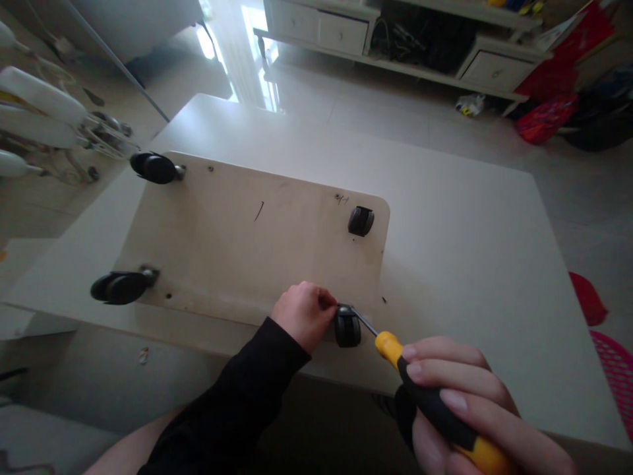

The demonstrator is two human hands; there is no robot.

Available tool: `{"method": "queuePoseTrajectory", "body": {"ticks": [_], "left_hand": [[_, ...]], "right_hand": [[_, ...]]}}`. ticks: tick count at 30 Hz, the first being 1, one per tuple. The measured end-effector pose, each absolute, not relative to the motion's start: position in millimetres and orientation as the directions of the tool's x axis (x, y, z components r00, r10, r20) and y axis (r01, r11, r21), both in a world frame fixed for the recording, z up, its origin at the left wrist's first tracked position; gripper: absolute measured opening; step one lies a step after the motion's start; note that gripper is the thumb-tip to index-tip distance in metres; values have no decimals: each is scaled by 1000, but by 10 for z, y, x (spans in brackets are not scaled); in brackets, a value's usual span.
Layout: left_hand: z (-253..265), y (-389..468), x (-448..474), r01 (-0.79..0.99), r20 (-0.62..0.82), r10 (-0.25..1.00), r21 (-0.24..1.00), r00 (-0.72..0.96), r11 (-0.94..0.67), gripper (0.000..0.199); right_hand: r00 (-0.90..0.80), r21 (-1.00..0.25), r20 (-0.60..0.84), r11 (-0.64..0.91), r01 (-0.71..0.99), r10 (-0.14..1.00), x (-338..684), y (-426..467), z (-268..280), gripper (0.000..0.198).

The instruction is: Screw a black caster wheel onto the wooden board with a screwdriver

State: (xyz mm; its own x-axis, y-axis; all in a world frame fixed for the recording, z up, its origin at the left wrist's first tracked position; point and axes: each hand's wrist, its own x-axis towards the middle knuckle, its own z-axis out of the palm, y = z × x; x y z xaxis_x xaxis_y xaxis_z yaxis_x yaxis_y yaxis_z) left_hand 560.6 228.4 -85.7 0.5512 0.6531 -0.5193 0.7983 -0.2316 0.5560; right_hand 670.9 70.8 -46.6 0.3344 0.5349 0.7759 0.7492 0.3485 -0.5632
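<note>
A wooden board [267, 237] lies on a white table, with black caster wheels at its corners. My left hand [304, 313] is closed at the near right caster [347, 328], its thumb and finger pinched at the caster's mounting plate; whatever they pinch is hidden. In my right hand [475, 396] is a yellow and black screwdriver [388, 344], its fingers wrapped round the handle. The tip of its metal shaft reaches the top of that same caster. The far right caster [361, 221], the far left caster [154, 168] and the near left caster [120, 286] stand up from the board.
The white table [459, 264] extends past the board on the right, where a tiny dark piece [384, 299] lies. A white cabinet [341, 34] stands across the floor. Red bags [546, 117] lie at the upper right. A pink basket [616, 369] is at the right edge.
</note>
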Motion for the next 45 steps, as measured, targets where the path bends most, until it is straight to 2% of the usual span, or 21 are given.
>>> {"method": "queuePoseTrajectory", "body": {"ticks": [2,5,7,12,17,20,23,26,31,34,39,41,45], "left_hand": [[-869,2277,5599,799,-522,656,561,545,-216,15],[-888,2276,5593,797,-527,656,571,541,-199,15],[-895,2282,5596,799,-532,654,569,538,-194,15],[-890,2297,5613,797,-536,642,568,548,-206,16],[-884,2300,5605,793,-530,637,564,560,-228,18],[-868,2303,5602,792,-531,634,566,562,-228,18],[-848,2304,5608,796,-534,635,562,558,-226,19],[-850,2306,5611,796,-529,637,557,561,-238,18],[-872,2297,5608,791,-518,644,563,563,-238,18],[-858,2289,5612,805,-532,653,554,540,-214,19],[-840,2291,5619,801,-529,649,556,546,-221,18],[-838,2290,5618,801,-529,648,557,548,-222,19],[-817,2277,5621,814,-528,658,528,537,-240,19]], "right_hand": [[356,-559,779,314,768,516,6763,738,-508,18],[287,-444,879,431,786,381,6866,826,-628,22],[301,-436,895,502,747,330,6913,868,-706,21],[328,-597,796,574,560,509,6847,892,-738,33],[454,-599,796,636,486,401,6680,998,-678,43],[454,-668,744,563,486,491,6705,969,-654,46],[420,-694,711,467,549,563,6766,877,-586,38],[465,-715,697,483,505,546,6767,850,-488,29],[614,-809,574,492,322,542,6707,941,-427,29],[607,-802,584,501,325,539,6680,952,-469,27],[528,-790,602,540,290,599,6641,882,-530,45],[499,-790,609,532,306,617,6651,864,-527,43],[508,-767,640,521,376,576,6715,858,-497,34]]}}
